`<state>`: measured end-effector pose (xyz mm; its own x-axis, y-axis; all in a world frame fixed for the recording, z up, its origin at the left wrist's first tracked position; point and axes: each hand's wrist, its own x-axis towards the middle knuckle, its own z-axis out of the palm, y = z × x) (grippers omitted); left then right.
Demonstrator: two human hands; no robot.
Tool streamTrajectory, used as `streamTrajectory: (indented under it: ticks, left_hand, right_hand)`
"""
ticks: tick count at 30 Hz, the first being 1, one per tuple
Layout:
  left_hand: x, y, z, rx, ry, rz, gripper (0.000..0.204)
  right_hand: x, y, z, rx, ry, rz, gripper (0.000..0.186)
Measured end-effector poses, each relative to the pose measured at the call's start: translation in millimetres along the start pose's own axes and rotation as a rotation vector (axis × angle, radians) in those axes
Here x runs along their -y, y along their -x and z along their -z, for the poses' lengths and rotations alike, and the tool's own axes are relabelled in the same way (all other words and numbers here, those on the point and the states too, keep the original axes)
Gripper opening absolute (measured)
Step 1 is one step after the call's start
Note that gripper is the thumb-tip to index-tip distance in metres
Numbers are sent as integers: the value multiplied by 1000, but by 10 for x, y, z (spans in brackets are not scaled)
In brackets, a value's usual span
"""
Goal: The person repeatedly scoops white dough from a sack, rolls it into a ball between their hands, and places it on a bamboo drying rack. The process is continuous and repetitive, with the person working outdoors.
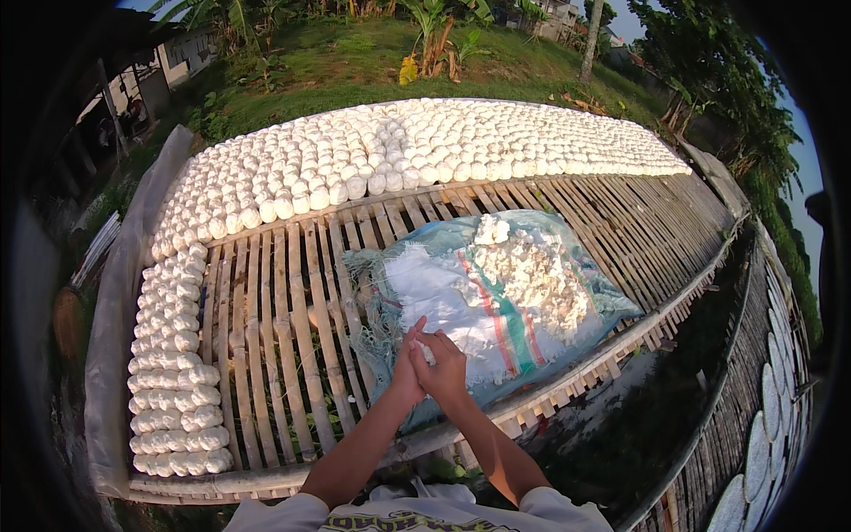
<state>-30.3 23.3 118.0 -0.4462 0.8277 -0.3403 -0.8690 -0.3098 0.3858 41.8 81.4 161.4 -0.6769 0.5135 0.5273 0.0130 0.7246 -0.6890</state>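
Observation:
My left hand (406, 372) and my right hand (443, 363) are pressed together, fingers closed round a white lump (427, 353) that they partly hide. They are over the left edge of a woven white sheet (412, 293) with red and green stripes, which lies on a blue-green net (612, 301). Crumbly white pieces (532, 284) are heaped on the right part of the sheet. All of this rests on a bamboo slat rack (275, 337).
Rows of white balls (417, 142) cover the rack's far side and left end (177, 412). Clear plastic sheeting (115, 372) runs along the left edge. Another bamboo rack (727, 408) with flat discs (753, 452) stands right. Behind are grass, plants and buildings.

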Motion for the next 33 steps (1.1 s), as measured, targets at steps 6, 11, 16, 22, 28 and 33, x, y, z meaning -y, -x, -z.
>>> streamTrajectory:
  ticks: [6,11,16,22,28,33]
  left_hand:
    - [-364,281,84,6,123,41,51]
    - [-512,619,89,97,63,-54,49]
    - [-446,773,128,139,62,-16,51]
    - [-542,1034,279,194,38,-36,54]
    - [-510,1101,149,28,-101,-142,54]
    - [-449,1118,208,-166,-280,-73,56]
  right_hand:
    - [318,-93,177,214,5,98,54]
    - [471,-59,298,240,-460,-349,51]
    - [719,308,-150,-6,8,269,38]
    - [761,465,-235,37,-359,104,38]
    - [779,625,-455,-42,-371,-42,38]
    - [742,645,-406,-82,-334,-136,44]
